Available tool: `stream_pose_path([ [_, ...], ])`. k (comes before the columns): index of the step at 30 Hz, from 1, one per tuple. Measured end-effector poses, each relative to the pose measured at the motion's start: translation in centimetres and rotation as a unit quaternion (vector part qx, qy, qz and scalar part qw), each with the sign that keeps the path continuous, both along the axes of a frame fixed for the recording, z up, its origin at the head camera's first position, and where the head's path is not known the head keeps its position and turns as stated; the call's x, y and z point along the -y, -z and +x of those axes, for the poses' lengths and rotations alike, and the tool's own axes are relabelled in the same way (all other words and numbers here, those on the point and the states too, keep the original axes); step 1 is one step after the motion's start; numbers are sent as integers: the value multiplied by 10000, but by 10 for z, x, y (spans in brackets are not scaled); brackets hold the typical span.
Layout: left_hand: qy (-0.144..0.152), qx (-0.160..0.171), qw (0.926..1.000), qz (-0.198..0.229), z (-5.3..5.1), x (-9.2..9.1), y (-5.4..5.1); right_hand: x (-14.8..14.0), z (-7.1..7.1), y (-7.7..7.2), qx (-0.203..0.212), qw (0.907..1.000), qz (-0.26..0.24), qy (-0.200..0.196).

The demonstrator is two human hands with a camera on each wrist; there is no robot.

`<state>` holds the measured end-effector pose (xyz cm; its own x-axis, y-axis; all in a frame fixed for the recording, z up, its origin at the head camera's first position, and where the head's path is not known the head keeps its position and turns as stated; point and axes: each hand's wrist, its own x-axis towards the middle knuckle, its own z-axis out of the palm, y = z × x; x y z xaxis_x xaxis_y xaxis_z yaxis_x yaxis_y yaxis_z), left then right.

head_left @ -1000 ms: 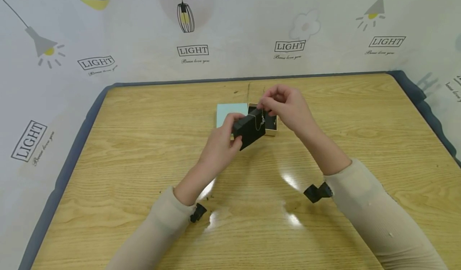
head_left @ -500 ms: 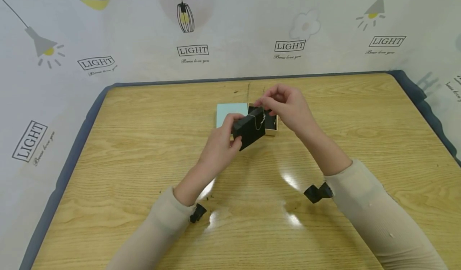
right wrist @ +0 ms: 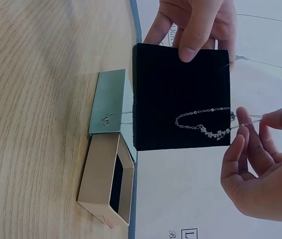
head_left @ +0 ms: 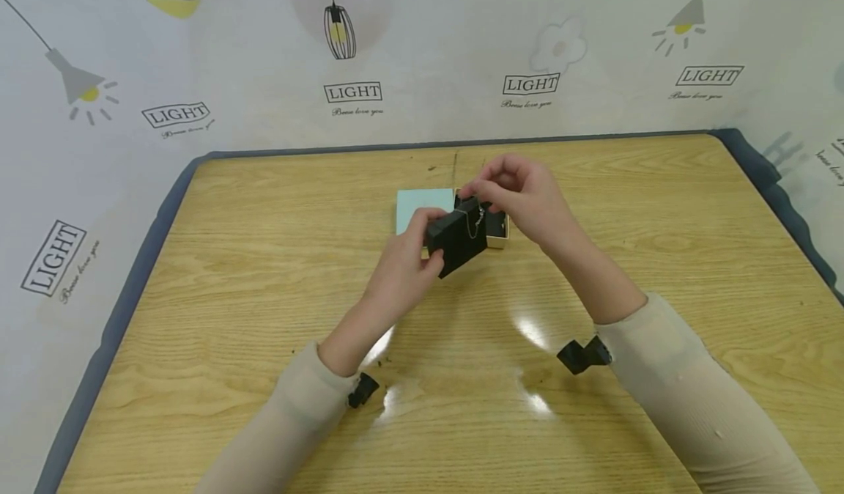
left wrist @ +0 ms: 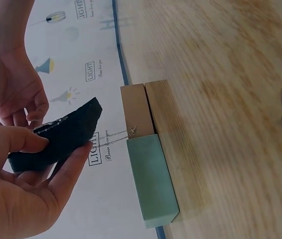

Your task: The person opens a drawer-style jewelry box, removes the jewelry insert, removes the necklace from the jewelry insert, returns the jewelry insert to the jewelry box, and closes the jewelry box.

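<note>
My left hand (head_left: 398, 263) grips a black jewellery pad (head_left: 460, 246) by one end, holding it tilted above the table. A thin silver necklace (right wrist: 213, 133) with a sparkling pendant section lies across the pad's face and over its edges. From the pad's opposite edge, a loop of the chain with its clasp (right wrist: 106, 119) hangs free. My right hand (head_left: 530, 197) is at the pad's far edge, where its thumb and fingers pinch part of the chain (right wrist: 250, 121). In the left wrist view, the pad hides some of the right fingertips.
Behind the pad, a mint-green box lid (head_left: 422, 202) sits on the wooden table (head_left: 264, 259). Right beside it stands an uncovered beige box (right wrist: 98, 174) with a dark interior. A wall printed with lamps (head_left: 448, 54) rises past the table's back edge.
My right hand's fingertips have shifted slightly left along the pad's upper edge. The left hand and the pad have hardly moved.
</note>
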<state>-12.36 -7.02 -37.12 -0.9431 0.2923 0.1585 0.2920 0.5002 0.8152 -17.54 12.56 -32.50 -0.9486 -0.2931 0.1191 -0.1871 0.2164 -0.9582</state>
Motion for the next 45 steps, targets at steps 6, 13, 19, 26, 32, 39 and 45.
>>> stream_pose_path([
  [6, -5, 62, 9999, 87, -1, 1, 1, 2, 1, 0, -29, 9998, 40, -193],
  [13, -140, 344, 9991, 210, -2, 4, 1, 3, 4, -2, -2, 9997, 187, -181],
  [19, -189, 756, 9949, 637, -5, 7, 0, 1, 4, -1, -14, 9991, 381, -193],
  [26, -183, 1458, 9760, 1605, -8, 10, -1, -1, 4, 2, 18, 9987, 480, -198],
  [32, -130, 1797, 9610, 2097, -9, 11, -4, -3, 4, 4, 100, 9983, 550, -159],
  [39, -185, 1849, 9586, 2156, -8, 10, -7, -5, 4, 7, 87, 9979, 622, -183],
  [45, -179, 1904, 9552, 2260, -9, 11, -6, -6, 6, 8, -93, 9937, 1113, -83],
])
